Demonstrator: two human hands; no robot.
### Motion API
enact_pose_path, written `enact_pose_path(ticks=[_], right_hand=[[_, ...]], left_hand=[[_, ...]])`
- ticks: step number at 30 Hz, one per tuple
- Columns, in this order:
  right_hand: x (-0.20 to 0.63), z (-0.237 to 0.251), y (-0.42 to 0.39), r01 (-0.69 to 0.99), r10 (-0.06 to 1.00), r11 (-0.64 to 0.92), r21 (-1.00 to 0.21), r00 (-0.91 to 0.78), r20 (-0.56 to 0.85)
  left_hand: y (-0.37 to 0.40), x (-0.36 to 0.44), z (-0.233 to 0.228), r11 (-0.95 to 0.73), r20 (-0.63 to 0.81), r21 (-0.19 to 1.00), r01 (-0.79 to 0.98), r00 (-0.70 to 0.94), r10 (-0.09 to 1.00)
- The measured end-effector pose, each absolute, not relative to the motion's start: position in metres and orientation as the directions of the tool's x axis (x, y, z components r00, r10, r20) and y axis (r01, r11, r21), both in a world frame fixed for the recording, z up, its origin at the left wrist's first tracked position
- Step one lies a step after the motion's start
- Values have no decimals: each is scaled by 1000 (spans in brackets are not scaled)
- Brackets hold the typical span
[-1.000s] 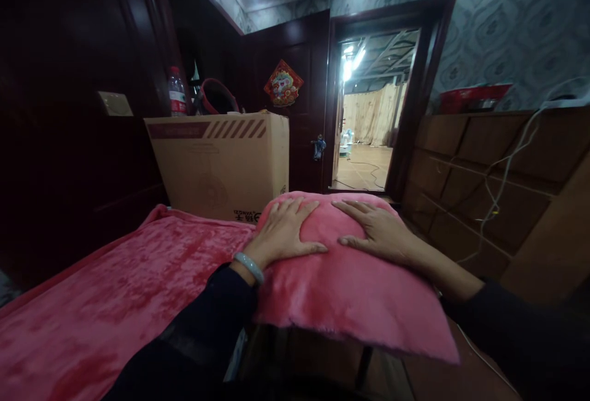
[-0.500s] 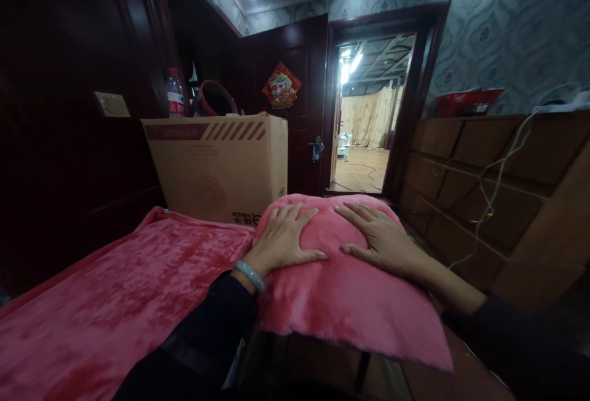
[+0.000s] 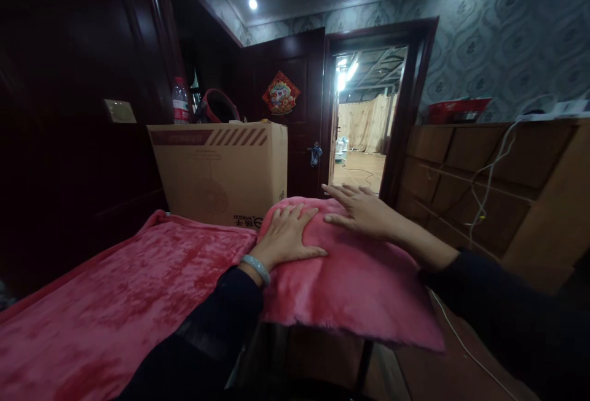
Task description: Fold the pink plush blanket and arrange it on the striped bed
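A pink plush cloth point(image 3: 364, 290) is draped over a support in front of me, its near edge hanging down; most of that support is hidden, though a dark leg shows below. My left hand point(image 3: 288, 235) lies spread on the left part of the cloth, thumb pointing right. A pale bangle point(image 3: 257, 268) circles that wrist. Over the far right part of the cloth is my right hand point(image 3: 364, 212), fingers stretched out and seemingly raised off the surface. Neither hand grasps anything.
To the left spreads a pink plush blanket point(image 3: 138, 290). Behind it stands a large cardboard box point(image 3: 216, 167) with a bottle point(image 3: 180, 103) on or behind its top. A wooden cabinet point(image 3: 479, 161) with hanging white cables point(image 3: 495, 167) lines the right. An open doorway point(image 3: 362, 124) is ahead.
My right hand has lifted and moved up and slightly left from where it lay on the cloth. My left hand stays spread in place. The camera view has tilted slightly upward.
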State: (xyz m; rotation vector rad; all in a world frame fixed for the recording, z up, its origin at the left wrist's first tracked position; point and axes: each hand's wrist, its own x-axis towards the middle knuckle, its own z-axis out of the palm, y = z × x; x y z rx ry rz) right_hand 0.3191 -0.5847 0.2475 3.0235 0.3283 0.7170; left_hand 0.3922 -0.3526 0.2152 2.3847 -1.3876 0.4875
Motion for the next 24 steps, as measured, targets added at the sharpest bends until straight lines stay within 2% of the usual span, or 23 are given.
enact_pose_path(ticks=[2,7,12,18,22,24], right_hand=[[327,237,-569,205,217,-976,76,864,454],[331,212,-561,186,172,-982,13,877,449],[328,215,-565,181,164,-984,4,885,435],[330,213,-565,184,173,-983,20,872,457],[329,215,-561,167,162,-986,26,883,441],[329,216,-559,161,155,-987,22,885,438]], left_hand=[[-352,393,213,-491,436,144,-860,500,-748],[-352,397,209,-523,395,177,-833,547,-738],[-348,402,210,-490,436,139,-860,498,-750],[-316,417,200,-528,421,200,-825,559,-714],[-295,424,217,-550,367,223,-805,592,-717],[-300,420,231,-568,394,212,-795,602,-695]])
